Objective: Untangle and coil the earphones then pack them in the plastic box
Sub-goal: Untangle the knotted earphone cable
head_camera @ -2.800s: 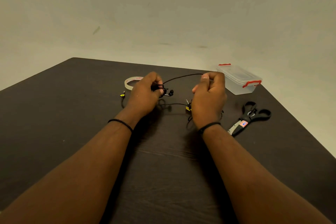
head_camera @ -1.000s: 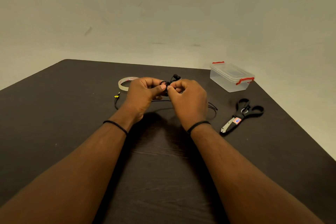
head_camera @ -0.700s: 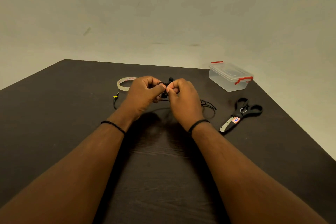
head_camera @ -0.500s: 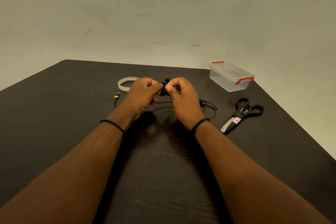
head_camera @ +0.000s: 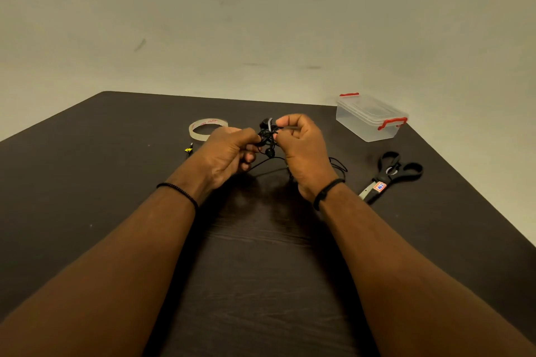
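Observation:
The black earphones (head_camera: pixel 268 136) form a small tangled bundle held just above the dark table (head_camera: pixel 87 171) at its middle. My left hand (head_camera: pixel 229 151) pinches the bundle from the left, and my right hand (head_camera: pixel 304 151) pinches it from the right with curled fingers. One earbud sticks up above the bundle and another hangs below it. Loose cable trails on the table under and to the right of my right hand. The clear plastic box (head_camera: pixel 369 119) with red clips stands shut at the table's back right, apart from both hands.
A roll of clear tape (head_camera: pixel 207 128) lies behind my left hand. A yellow-marked jack plug (head_camera: pixel 189 149) lies left of that hand. Black scissors (head_camera: pixel 390 175) rest to the right, near the table's right edge.
My hands came together from a stretched-cable pose and now work the bundle close up. Over the last second they stayed nearly in place, with the earbuds shifting between my fingers.

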